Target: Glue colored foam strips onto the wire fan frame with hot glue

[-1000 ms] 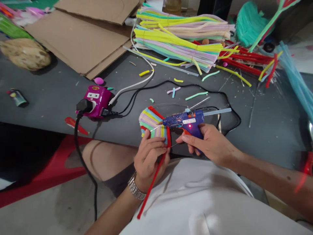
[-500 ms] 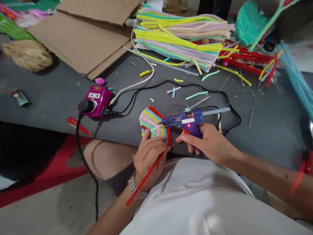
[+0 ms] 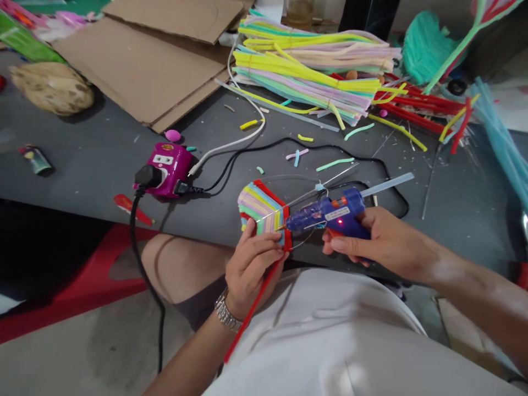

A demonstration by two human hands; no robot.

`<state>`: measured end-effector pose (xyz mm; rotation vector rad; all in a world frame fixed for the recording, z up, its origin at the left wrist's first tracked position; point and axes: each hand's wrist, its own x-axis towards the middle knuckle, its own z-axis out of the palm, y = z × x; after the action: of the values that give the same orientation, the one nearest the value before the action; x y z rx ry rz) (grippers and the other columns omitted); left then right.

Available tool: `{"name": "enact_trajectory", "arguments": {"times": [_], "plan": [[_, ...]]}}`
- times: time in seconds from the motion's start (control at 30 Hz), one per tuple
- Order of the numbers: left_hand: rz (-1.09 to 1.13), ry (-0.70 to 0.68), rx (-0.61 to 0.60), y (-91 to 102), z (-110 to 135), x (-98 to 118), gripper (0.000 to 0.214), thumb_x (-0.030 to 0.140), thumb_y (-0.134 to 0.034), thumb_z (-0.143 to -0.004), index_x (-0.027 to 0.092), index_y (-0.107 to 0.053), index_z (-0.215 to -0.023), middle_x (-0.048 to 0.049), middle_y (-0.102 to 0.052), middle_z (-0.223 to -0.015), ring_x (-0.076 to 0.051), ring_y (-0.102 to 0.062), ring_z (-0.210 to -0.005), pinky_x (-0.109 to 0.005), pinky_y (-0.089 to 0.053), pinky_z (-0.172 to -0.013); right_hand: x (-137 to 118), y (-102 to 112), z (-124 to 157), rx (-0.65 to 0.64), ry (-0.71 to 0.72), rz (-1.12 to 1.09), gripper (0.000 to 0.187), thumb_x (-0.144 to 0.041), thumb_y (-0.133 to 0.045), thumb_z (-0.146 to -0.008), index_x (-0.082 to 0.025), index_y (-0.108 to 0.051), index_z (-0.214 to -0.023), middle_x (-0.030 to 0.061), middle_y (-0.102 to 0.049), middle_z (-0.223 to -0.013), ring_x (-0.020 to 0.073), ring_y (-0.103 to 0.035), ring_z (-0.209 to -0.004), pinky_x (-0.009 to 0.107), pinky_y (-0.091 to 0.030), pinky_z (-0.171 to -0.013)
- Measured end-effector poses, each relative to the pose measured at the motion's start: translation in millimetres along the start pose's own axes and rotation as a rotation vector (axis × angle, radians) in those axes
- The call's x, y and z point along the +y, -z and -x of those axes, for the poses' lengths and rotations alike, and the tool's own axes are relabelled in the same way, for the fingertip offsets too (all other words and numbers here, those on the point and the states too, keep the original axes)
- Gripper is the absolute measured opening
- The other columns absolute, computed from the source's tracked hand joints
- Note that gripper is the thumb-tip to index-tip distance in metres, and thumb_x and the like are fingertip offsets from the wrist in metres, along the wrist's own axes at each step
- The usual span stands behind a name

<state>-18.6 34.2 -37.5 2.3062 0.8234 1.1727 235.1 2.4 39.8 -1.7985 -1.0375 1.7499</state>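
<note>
My left hand point(image 3: 251, 264) is closed around a fan-shaped piece of coloured pipe cleaners point(image 3: 260, 208) edged in red, held over the near edge of the grey table point(image 3: 82, 159). A long red pipe cleaner point(image 3: 247, 319) trails from it down across my lap. My right hand point(image 3: 383, 242) grips a blue hot glue gun point(image 3: 330, 215) with its red light on. The nozzle points left and touches the fan's right red edge. A clear glue stick point(image 3: 388, 185) juts from the gun's back.
A purple power socket point(image 3: 167, 169) with black and white cables lies left of the fan. Bundles of pastel pipe cleaners point(image 3: 305, 71), red ones point(image 3: 416, 107) and cardboard sheets point(image 3: 140, 66) lie farther back. Cut scraps litter the table. A red stool point(image 3: 74, 291) stands below left.
The glue gun has shifted right and tilted, its nozzle dropping from the fan's middle to the right red edge. The trailing red pipe cleaner swung slightly.
</note>
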Motion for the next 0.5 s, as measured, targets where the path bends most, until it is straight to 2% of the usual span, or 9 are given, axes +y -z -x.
{"name": "enact_trajectory", "arguments": {"times": [0.13,0.27,0.4,0.5], "plan": [[0.019,-0.025,0.018,-1.0,0.8,-1.5,0.025,-0.001,-0.077,-0.079,0.016,-0.065,-0.092,-0.0025,-0.073,-0.089,-0.02,-0.077,-0.096,-0.061,-0.047,-0.116,-5.2,11.4,6.3,-0.009,0.017,0.114,0.035,-0.051,-0.077,-0.077,-0.017,-0.075,-0.084,0.0036,-0.07,-0.071,0.0115,-0.051,-0.054,0.026,-0.039,-0.049],[0.024,-0.034,0.026,-2.0,1.8,-2.2,0.025,-0.001,-0.076,-0.079,0.017,-0.063,-0.091,-0.0023,-0.073,-0.089,-0.02,-0.077,-0.097,-0.062,-0.047,-0.116,-8.8,13.9,8.7,-0.031,-0.015,0.224,0.031,-0.049,-0.076,-0.077,-0.019,-0.072,-0.075,-0.0036,-0.052,-0.053,0.0115,-0.044,-0.05,0.027,-0.038,-0.05],[0.027,-0.033,0.017,-1.4,2.3,-2.2,0.023,0.0,-0.074,-0.082,0.018,-0.063,-0.091,-0.0007,-0.072,-0.088,-0.02,-0.076,-0.098,-0.062,-0.045,-0.117,-8.4,13.1,7.9,0.004,0.026,0.301,0.027,-0.046,-0.076,-0.077,-0.021,-0.068,-0.074,-0.0057,-0.041,-0.05,0.0123,-0.04,-0.051,0.026,-0.036,-0.052],[0.03,-0.033,0.004,-0.1,2.1,-2.0,0.023,0.0,-0.073,-0.082,0.018,-0.063,-0.092,-0.0009,-0.073,-0.088,-0.019,-0.076,-0.099,-0.063,-0.044,-0.117,-7.0,12.9,6.7,0.01,0.077,0.345,0.027,-0.046,-0.074,-0.08,-0.021,-0.066,-0.074,-0.005,-0.041,-0.052,0.0118,-0.037,-0.052,0.026,-0.034,-0.051]]}}
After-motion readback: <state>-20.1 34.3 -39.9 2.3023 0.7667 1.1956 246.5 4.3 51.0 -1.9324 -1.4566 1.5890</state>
